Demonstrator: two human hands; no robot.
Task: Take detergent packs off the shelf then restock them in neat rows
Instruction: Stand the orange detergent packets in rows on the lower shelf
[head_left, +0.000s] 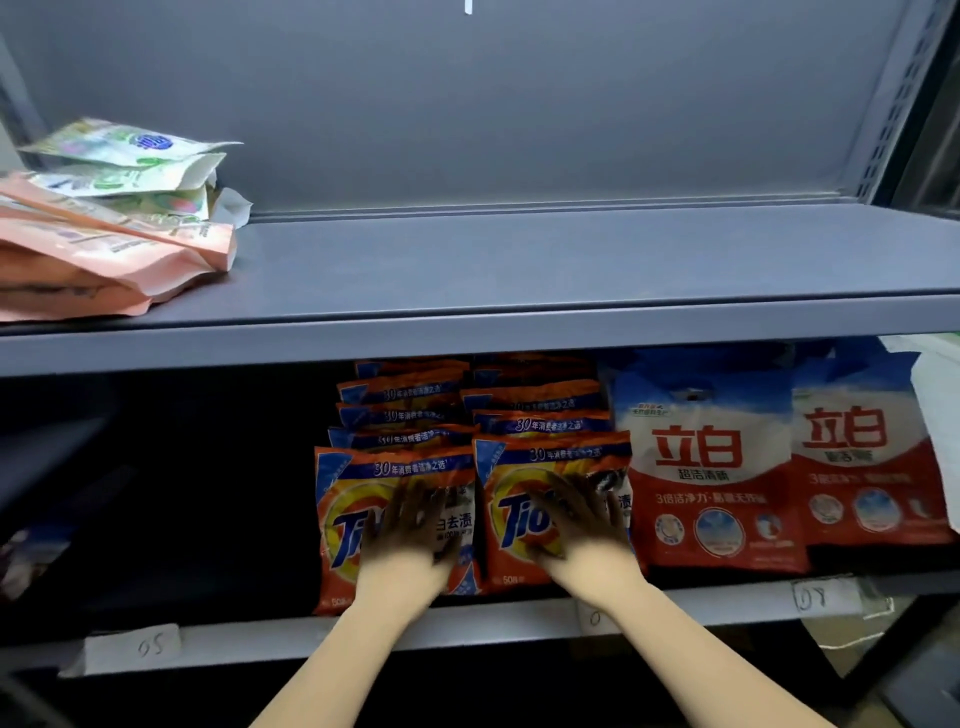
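Observation:
Two rows of orange detergent packs stand upright on the lower shelf (519, 618), several packs deep. My left hand (410, 530) presses flat, fingers spread, on the front pack of the left row (343, 525). With its fingers spread the same way, my right hand (576, 525) lies flat on the front pack of the right row (511, 514). Neither hand grips a pack. Both hands are in shadow under the upper shelf.
Red and white detergent bags (711, 483) stand right of the orange rows. The upper shelf (519, 270) holds a loose pile of pink and green pouches (104, 218) at its left end. Paper labels (135, 647) hang on the lower shelf's edge. Left of the orange packs the lower shelf is dark.

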